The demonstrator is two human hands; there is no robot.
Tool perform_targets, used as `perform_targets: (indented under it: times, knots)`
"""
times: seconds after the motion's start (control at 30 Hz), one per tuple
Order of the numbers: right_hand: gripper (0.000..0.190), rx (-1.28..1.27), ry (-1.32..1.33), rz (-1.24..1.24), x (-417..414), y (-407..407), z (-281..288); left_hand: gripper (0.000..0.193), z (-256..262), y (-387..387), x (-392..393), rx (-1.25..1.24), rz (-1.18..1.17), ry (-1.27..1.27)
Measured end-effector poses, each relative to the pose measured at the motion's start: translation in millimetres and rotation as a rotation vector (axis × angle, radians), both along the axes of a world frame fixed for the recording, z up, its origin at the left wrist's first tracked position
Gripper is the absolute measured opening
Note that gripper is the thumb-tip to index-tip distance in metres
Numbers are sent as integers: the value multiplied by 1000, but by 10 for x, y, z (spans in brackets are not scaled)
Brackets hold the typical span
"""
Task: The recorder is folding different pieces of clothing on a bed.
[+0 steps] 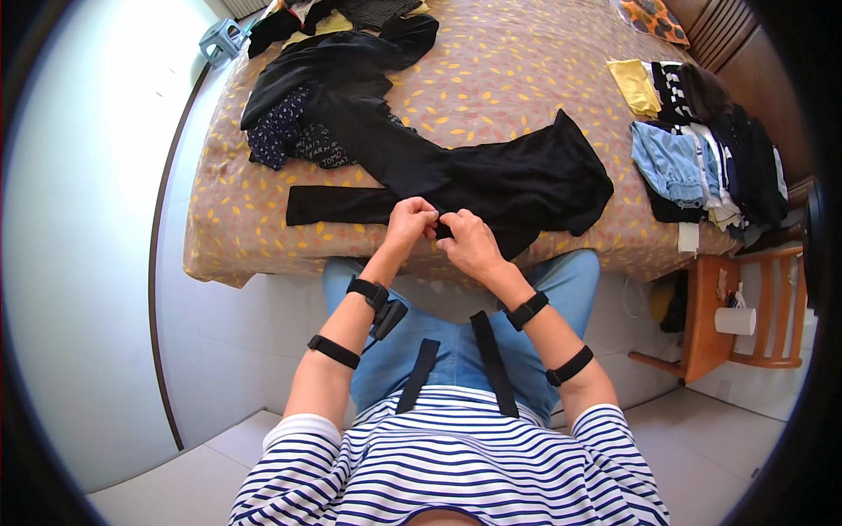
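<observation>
A black long-sleeved garment (520, 174) lies spread on the bed near its front edge, one sleeve stretched out to the left. My left hand (412, 223) and my right hand (468, 242) are close together at the garment's near edge, left of its middle. The thumb and fingertips of my left hand are pinched together; whether they hold cloth or a small thing, I cannot tell. The fingers of my right hand are bent over the black cloth, and their grip is unclear. Another part of black cloth (348, 112) runs up to the left, over dark patterned clothes (279, 128).
The bed's leaf-patterned cover (500, 59) reaches to my knees. Folded clothes (668, 164) are stacked at the right, with a yellow folded cloth (633, 85). A wooden chair (707, 315) bears a white container (735, 321). A grey-blue plastic stool (223, 41) stands at the far left.
</observation>
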State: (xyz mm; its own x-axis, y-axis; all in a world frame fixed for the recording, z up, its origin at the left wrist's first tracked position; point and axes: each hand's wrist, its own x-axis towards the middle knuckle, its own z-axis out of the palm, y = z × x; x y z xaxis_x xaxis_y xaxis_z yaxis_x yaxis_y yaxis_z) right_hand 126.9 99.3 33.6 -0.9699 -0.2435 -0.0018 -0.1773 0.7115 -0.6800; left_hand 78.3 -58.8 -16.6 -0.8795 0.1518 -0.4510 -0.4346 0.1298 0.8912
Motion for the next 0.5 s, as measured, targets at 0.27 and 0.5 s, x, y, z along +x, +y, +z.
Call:
perform_targets:
  times: [0.27,0.5]
  knots:
    - [23,280,124,-83,-200,-164,-12,5,-25,21,67,108,148,36]
    - [11,-21,180,-221,-522,196,-583,10,49,-294,209,-21,95,69]
